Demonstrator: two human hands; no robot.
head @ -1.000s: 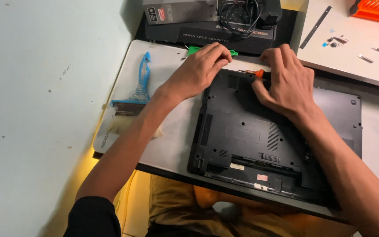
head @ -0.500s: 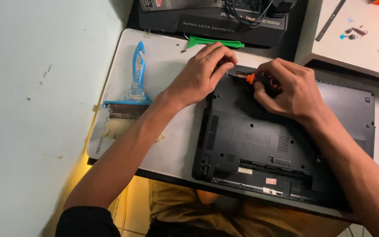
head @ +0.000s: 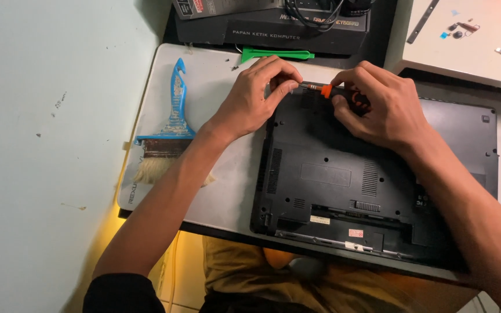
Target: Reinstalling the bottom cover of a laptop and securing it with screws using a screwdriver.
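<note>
- Gripping the orange-collared screwdriver [head: 334,91], the right hand [head: 378,107] holds it sideways.
- Its tip points left at the left hand [head: 256,95], pinching there over the laptop base [head: 349,174].

Long black box [head: 273,32] at table's far edge; small stickers [head: 355,232] on laptop underside [head: 331,174]
</note>
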